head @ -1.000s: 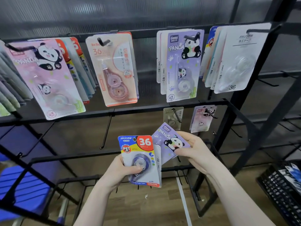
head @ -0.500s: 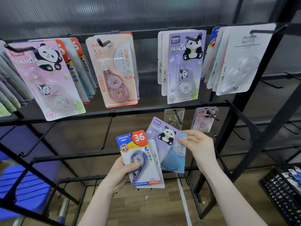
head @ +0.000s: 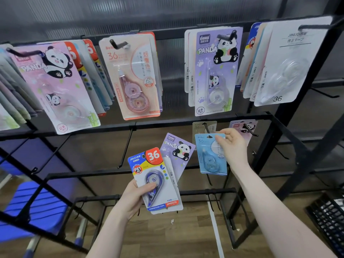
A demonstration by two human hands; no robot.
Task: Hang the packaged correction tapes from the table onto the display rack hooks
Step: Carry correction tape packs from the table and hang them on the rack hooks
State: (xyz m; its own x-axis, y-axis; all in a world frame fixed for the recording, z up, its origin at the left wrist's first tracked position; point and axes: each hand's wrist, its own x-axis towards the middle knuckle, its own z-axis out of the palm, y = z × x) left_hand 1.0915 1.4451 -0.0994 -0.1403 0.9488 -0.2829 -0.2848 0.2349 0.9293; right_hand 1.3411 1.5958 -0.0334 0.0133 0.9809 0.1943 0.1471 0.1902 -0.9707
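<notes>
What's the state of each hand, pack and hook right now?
Left hand: grips a fan of packs.
Jinuo 36 pack: front of the fan, held.
Purple panda pack: behind it, held.
Right hand: pinches the blue pack.
Blue pack: held upright by its top corner, not hung.
Middle-row hook: bare.
Grey pack: hung.

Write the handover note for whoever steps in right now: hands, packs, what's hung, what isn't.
Right hand: pinches the light blue carded correction tape pack by its top corner, raised just below the hook holding a grey-green pack; not yet hung.
Left hand: grips a fanned stack, the white-and-blue "36" pack in front, the lilac panda pack behind.
Done: the top row hooks are loaded; two lower hooks carry packs, including a pink panda pack.
Left: hang the blue pack, then the left hand's stack. Table is out of view.
</notes>
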